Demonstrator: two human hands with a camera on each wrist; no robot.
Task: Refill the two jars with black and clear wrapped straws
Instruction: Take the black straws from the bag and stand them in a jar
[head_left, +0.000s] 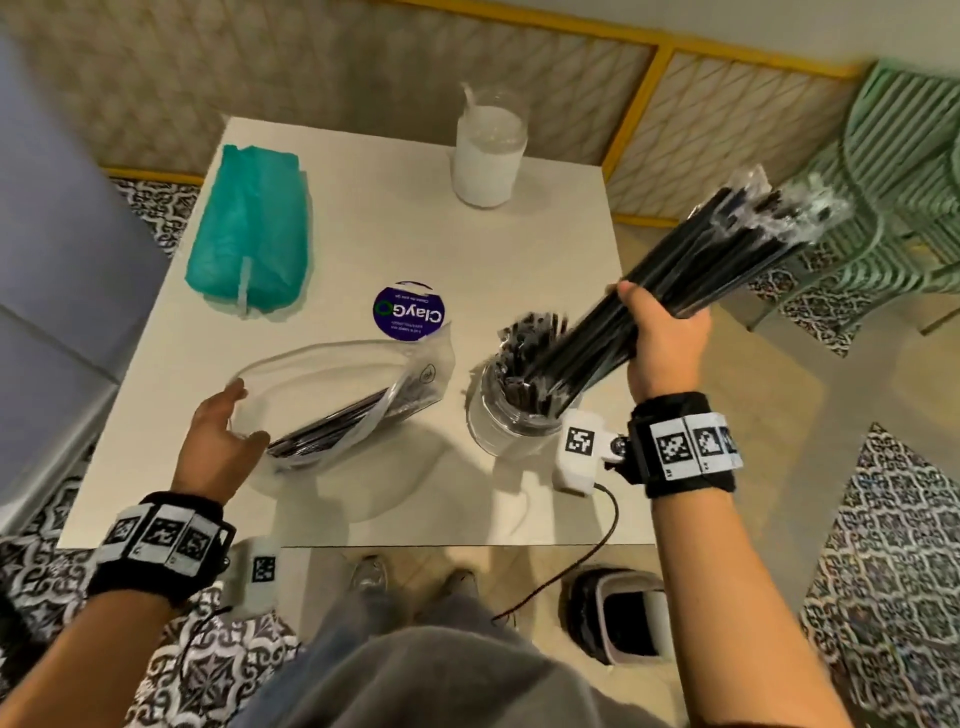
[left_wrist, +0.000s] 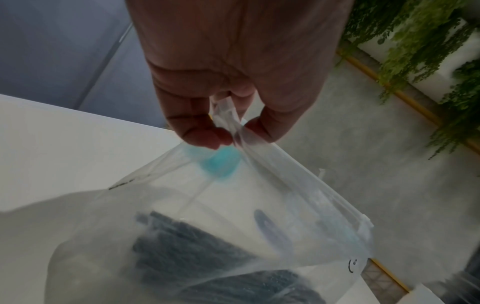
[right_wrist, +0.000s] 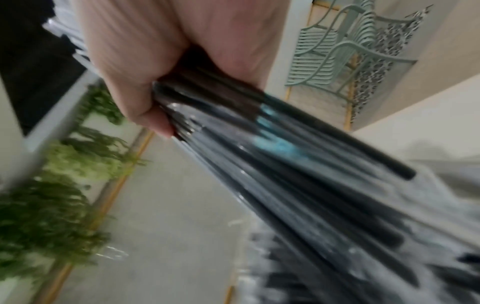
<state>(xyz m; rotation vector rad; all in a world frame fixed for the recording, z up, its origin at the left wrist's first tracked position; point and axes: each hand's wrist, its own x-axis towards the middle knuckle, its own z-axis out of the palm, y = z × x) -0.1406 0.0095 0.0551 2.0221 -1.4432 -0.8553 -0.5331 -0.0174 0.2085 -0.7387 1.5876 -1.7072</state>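
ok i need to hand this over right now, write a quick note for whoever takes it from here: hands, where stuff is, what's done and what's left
Right hand: grip around a bundle of black straws, lower ends in the near jar.
Left hand: pinching the mouth of the clear bag, which lies on the table with more black straws inside.
Far jar already looks full of clear wrapped straws.
Teal bag and round lid lie on the table.
Left: seat this bundle, then add the bag's remaining straws if they fit.

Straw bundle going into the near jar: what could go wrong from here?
The right hand feeds a thick straw bundle at a slant into the jar, which already holds straws and which no hand steadies: it may tip, or straws may jam at the rim. The left hand only pinches the bag; it could slip.
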